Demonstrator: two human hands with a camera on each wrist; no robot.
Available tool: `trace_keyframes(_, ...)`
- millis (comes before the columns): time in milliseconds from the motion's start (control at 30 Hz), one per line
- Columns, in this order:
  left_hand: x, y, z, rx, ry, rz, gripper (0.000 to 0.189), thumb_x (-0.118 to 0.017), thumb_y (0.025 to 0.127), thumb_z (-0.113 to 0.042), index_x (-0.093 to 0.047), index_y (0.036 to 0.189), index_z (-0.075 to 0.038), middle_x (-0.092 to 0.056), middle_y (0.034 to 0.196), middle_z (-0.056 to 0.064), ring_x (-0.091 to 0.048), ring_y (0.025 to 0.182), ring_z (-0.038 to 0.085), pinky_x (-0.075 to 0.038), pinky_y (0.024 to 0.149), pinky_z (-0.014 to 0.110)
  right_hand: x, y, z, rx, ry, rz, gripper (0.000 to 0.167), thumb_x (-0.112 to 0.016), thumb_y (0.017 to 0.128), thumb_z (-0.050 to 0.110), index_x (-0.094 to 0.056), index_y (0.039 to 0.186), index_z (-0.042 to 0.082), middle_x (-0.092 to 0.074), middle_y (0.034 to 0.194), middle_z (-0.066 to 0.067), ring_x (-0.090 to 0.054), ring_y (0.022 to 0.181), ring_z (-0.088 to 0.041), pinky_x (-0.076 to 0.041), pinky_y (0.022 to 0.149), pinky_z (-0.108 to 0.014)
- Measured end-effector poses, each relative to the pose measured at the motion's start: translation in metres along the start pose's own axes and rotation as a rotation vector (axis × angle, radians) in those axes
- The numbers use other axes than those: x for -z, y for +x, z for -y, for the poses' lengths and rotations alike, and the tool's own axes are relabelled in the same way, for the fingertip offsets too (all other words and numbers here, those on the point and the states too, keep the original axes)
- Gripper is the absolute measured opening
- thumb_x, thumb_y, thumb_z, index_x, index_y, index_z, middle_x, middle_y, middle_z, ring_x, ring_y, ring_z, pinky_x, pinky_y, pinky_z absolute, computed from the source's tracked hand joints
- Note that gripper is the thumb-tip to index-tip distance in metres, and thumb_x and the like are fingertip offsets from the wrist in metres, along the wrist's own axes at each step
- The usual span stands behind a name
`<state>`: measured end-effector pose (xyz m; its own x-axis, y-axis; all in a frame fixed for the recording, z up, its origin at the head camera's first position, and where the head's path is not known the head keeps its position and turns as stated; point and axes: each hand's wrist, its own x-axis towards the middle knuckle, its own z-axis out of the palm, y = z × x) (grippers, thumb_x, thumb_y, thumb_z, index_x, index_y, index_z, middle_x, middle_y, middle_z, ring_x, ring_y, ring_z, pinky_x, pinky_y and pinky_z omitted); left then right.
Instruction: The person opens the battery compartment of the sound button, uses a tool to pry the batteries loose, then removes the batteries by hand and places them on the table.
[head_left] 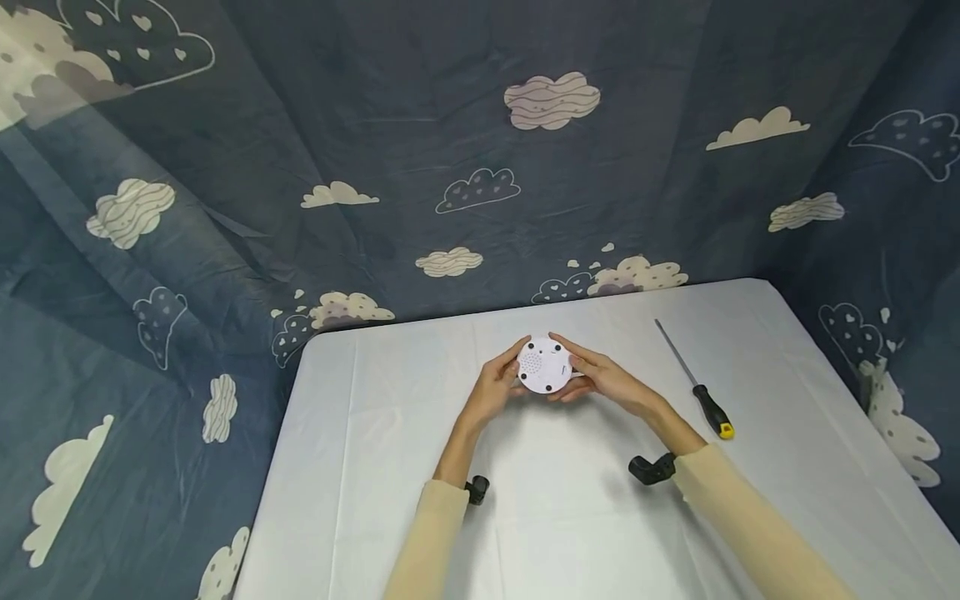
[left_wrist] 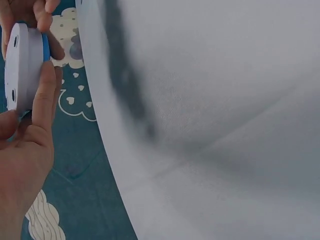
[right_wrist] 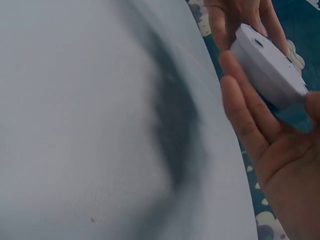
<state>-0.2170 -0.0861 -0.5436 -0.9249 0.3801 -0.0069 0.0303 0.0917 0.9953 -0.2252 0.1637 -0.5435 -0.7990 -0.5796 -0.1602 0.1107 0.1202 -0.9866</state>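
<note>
Both hands hold a round white device (head_left: 545, 365) above the table. The face toward the head camera has a patch of small speaker holes, several dark round feet and small slots. In the left wrist view the device (left_wrist: 25, 70) stands edge-on, with a blue band on its far side. My left hand (head_left: 495, 385) grips its left edge, thumb on the near face and fingers behind. On the right edge, my right hand (head_left: 603, 377) holds it the same way. The right wrist view shows the device (right_wrist: 267, 65) tilted between both hands, its far side partly hidden by fingers.
A screwdriver (head_left: 699, 387) with a black and yellow handle lies on the table right of the right hand. White cloth covers the table (head_left: 405, 417). A dark blue curtain (head_left: 420, 108) with cloud prints hangs behind and at the sides.
</note>
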Motion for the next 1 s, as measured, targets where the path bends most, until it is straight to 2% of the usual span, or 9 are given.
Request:
trace_keyframes(100, -0.001, 0.003, -0.003, 0.031, 0.033, -0.035, 0.045, -0.038, 0.112, -0.008, -0.048, 0.156, -0.015, -0.045, 0.163, 0.012, -0.058, 0.135, 0.032, -0.067, 0.089, 0.037, 0.001, -0.002, 0.001, -0.007, -0.002, 0.031, 0.057, -0.033, 0.115, 0.033, -0.012, 0.168, 0.030, -0.065, 0.129, -0.028, -0.073, 0.112, -0.037, -0.061, 0.100, -0.053)
trace_keyframes(267, -0.010, 0.004, 0.002, 0.037, -0.087, -0.084, 0.047, -0.042, 0.111, -0.009, -0.041, 0.158, -0.006, -0.044, 0.160, 0.023, -0.055, 0.139, 0.038, -0.063, 0.099, 0.039, -0.003, -0.004, -0.005, 0.002, 0.171, -0.033, 0.057, -0.031, 0.116, 0.028, -0.008, 0.168, 0.027, -0.042, 0.154, -0.033, -0.074, 0.113, -0.026, -0.053, 0.110, -0.058)
trace_keyframes(367, -0.016, 0.001, 0.007, 0.012, -0.139, -0.106, 0.048, -0.042, 0.111, -0.007, -0.037, 0.159, -0.002, -0.043, 0.159, 0.027, -0.052, 0.142, 0.040, -0.061, 0.102, 0.037, -0.007, -0.007, -0.008, 0.014, 0.194, -0.054, 0.060, -0.032, 0.116, 0.026, -0.003, 0.168, 0.026, -0.043, 0.152, -0.038, -0.073, 0.115, -0.030, -0.052, 0.111, -0.057)
trace_keyframes(467, -0.015, -0.002, 0.010, 0.017, -0.108, -0.128, 0.047, -0.041, 0.111, -0.003, -0.040, 0.157, -0.001, -0.045, 0.158, 0.027, -0.055, 0.138, 0.039, -0.063, 0.099, 0.039, -0.009, -0.012, -0.009, 0.015, 0.036, -0.033, 0.067, -0.040, 0.114, 0.024, -0.001, 0.168, 0.025, -0.059, 0.134, -0.039, -0.069, 0.117, -0.044, -0.060, 0.102, -0.055)
trace_keyframes(533, -0.011, -0.002, 0.010, 0.035, -0.079, -0.132, 0.045, -0.041, 0.110, -0.001, -0.043, 0.155, -0.001, -0.046, 0.157, 0.026, -0.058, 0.135, 0.038, -0.064, 0.097, 0.040, -0.008, -0.013, -0.008, 0.024, -0.117, -0.038, 0.075, -0.052, 0.110, 0.022, -0.004, 0.168, 0.024, -0.066, 0.126, -0.035, -0.070, 0.109, -0.048, -0.065, 0.090, -0.054)
trace_keyframes(667, -0.003, -0.001, 0.007, 0.067, 0.049, -0.067, 0.043, -0.043, 0.110, -0.004, -0.049, 0.153, -0.004, -0.050, 0.156, 0.021, -0.064, 0.128, 0.033, -0.066, 0.091, 0.036, -0.007, -0.011, -0.008, 0.076, -0.363, -0.088, 0.093, -0.076, 0.096, 0.020, -0.016, 0.168, 0.019, -0.068, 0.120, -0.020, -0.069, 0.092, -0.032, -0.064, 0.073, -0.037)
trace_keyframes(767, 0.000, 0.000, 0.004, 0.076, 0.099, 0.002, 0.046, -0.044, 0.110, -0.007, -0.045, 0.156, -0.006, -0.051, 0.156, 0.020, -0.065, 0.126, 0.033, -0.065, 0.095, 0.037, -0.009, -0.009, -0.007, 0.105, -0.443, -0.138, 0.096, -0.082, 0.090, 0.022, -0.024, 0.166, 0.016, -0.068, 0.107, -0.014, -0.064, 0.086, -0.019, -0.058, 0.070, -0.025)
trace_keyframes(867, 0.001, -0.002, 0.006, 0.050, 0.071, 0.050, 0.059, -0.055, 0.106, -0.004, -0.036, 0.161, -0.007, -0.045, 0.161, 0.018, -0.055, 0.140, 0.034, -0.057, 0.110, 0.039, -0.011, -0.009, -0.006, 0.114, -0.465, -0.197, 0.095, -0.083, 0.089, 0.022, -0.027, 0.165, 0.010, -0.067, 0.102, -0.012, -0.059, 0.083, -0.014, -0.055, 0.068, -0.021)
trace_keyframes(1000, -0.003, -0.003, 0.012, -0.022, 0.071, 0.039, 0.086, -0.078, 0.090, -0.001, -0.031, 0.162, -0.007, -0.039, 0.166, 0.015, -0.044, 0.150, 0.033, -0.048, 0.120, 0.036, -0.012, -0.011, -0.005, 0.118, -0.497, -0.267, 0.092, -0.082, 0.089, 0.022, -0.029, 0.163, 0.008, -0.065, 0.098, -0.011, -0.056, 0.081, -0.016, -0.053, 0.061, -0.019)
